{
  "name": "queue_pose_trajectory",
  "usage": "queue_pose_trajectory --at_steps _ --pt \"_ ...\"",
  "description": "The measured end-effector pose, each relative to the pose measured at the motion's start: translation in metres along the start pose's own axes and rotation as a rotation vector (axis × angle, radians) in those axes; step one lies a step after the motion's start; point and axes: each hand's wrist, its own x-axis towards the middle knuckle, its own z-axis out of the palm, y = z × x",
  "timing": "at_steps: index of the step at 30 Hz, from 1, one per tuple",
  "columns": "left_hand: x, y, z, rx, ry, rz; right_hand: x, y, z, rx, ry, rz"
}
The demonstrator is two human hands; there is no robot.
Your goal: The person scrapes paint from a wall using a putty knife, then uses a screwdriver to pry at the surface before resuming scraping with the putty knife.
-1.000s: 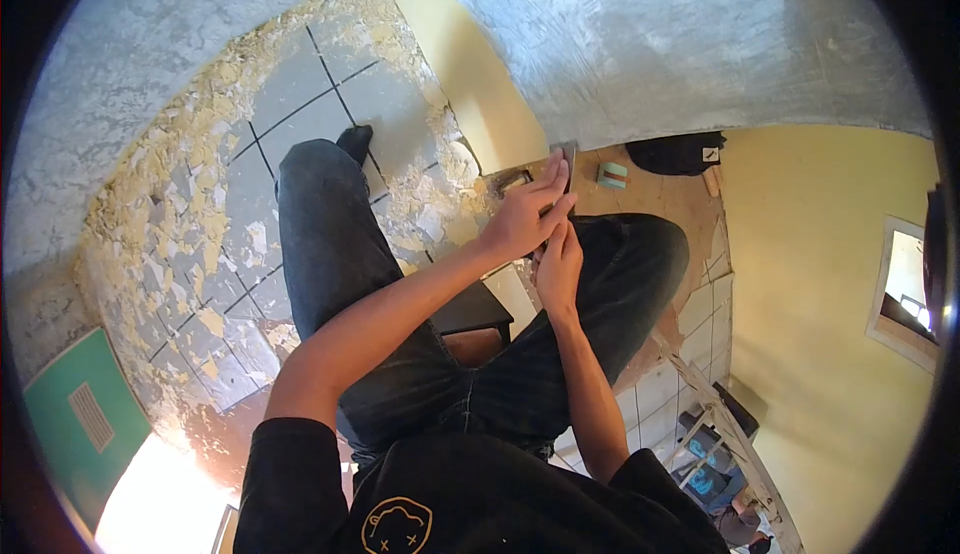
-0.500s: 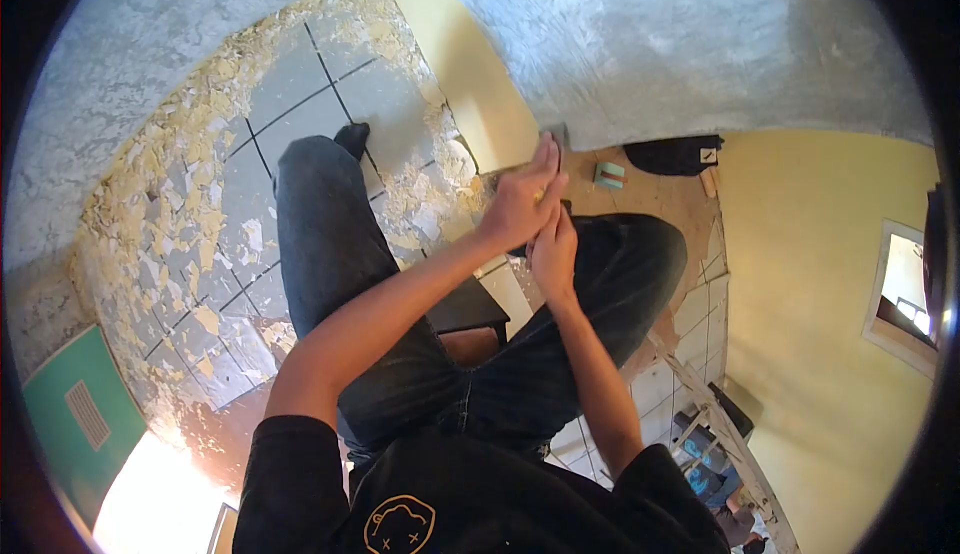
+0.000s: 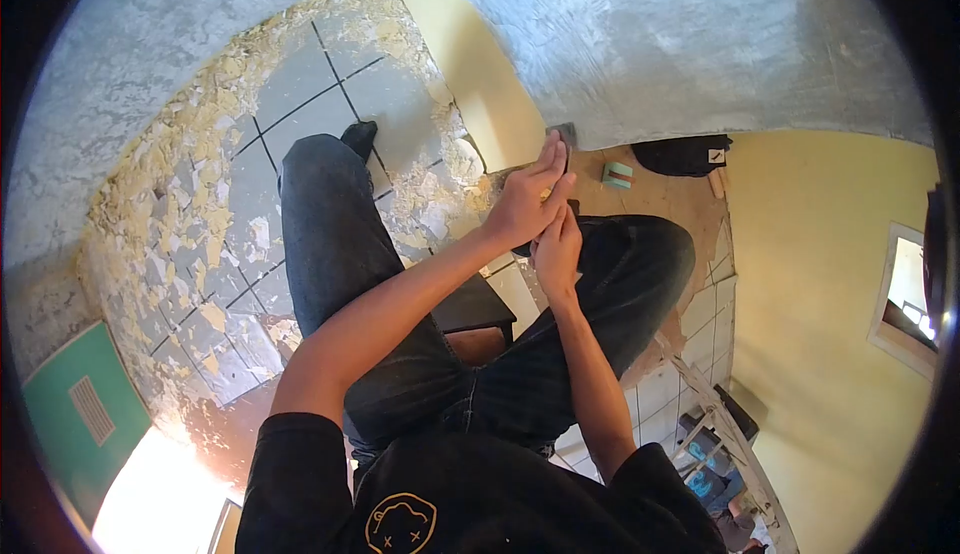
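Note:
A scraper point(image 3: 566, 136) with a flat grey blade meets the corner where yellow paint borders bare grey wall. Along its upper part lies my left hand point(image 3: 527, 202), fingers stretched together and pressing on the tool. Just below, my right hand point(image 3: 557, 254) is wrapped round the handle end, which is mostly hidden by the fingers. The two hands touch each other. The yellow painted strip point(image 3: 490, 84) runs up to the left of the blade, and the scraped grey wall point(image 3: 680, 54) spreads to its right.
Paint flakes point(image 3: 190, 224) litter the tiled floor point(image 3: 300, 104). A black stool point(image 3: 475, 309) stands between my legs. Beyond my hands lie a small green block point(image 3: 617, 175) and a black bag point(image 3: 680, 156). A wooden ladder point(image 3: 735, 444) stands lower right, near another person point(image 3: 738, 524).
The whole view has shifted slightly to the right. Both hands stay on the scraper, its blade still at the wall corner, with only a small change in finger position.

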Motion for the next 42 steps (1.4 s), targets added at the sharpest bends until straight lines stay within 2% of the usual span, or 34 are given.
queue_pose_trajectory --at_steps 2,3,4,6,7,11,14,18,20,23,25,28,30,31,34,36,38,42 --pt "-0.003 0.0 -0.001 -0.008 -0.007 -0.016 -0.006 -0.004 -0.001 -0.129 -0.004 0.026" --pt "-0.006 -0.001 -0.001 0.115 0.015 0.141 -0.012 -0.001 0.001 -0.092 0.039 0.036" --pt "-0.004 0.001 -0.003 0.125 0.019 0.146 -0.009 -0.001 0.004 -0.086 0.033 0.028" --pt "-0.004 0.001 -0.005 0.021 -0.045 0.056 -0.006 0.002 0.004 -0.102 0.079 -0.169" --pt "-0.002 0.0 -0.003 0.01 -0.001 0.037 -0.007 -0.006 0.004 -0.118 0.028 -0.053" --pt "-0.002 0.001 -0.005 -0.009 -0.002 0.015 -0.008 -0.003 0.005 -0.12 0.026 -0.085" --pt "-0.002 0.004 -0.006 0.028 -0.034 0.042 -0.007 -0.002 0.004 -0.142 0.035 -0.03" --pt "-0.005 0.003 0.001 -0.017 0.036 0.014 -0.008 0.002 0.002 -0.17 0.029 -0.023" --pt "-0.003 0.001 -0.001 -0.011 0.046 0.053 -0.006 0.001 0.005 -0.162 0.038 -0.036" --pt "-0.001 -0.004 -0.005 -0.035 -0.01 0.033 0.007 0.006 0.011 -0.162 0.105 -0.182" --pt "0.005 -0.01 -0.002 0.031 0.091 0.042 0.008 0.01 0.012 -0.157 0.084 -0.161" --pt "-0.004 0.0 -0.002 -0.02 0.029 0.056 -0.004 0.004 0.012 -0.109 0.062 -0.143" --pt "0.003 -0.001 -0.008 -0.01 0.033 0.047 -0.008 0.002 0.01 -0.016 0.06 -0.048" --pt "0.004 -0.002 -0.008 -0.011 0.035 0.028 -0.001 0.0 0.012 -0.049 0.056 -0.117" --pt "0.0 -0.004 0.0 0.003 0.081 0.058 0.0 -0.002 0.015 -0.128 0.048 -0.117" --pt "-0.002 0.0 -0.002 -0.043 0.03 -0.009 -0.003 0.004 0.011 -0.128 0.057 -0.128" --pt "-0.002 -0.001 -0.006 -0.027 0.02 0.064 -0.01 0.002 0.01 -0.071 0.087 -0.081" --pt "0.001 0.0 -0.003 -0.071 0.077 -0.011 0.004 0.008 0.014 -0.145 0.051 -0.108"
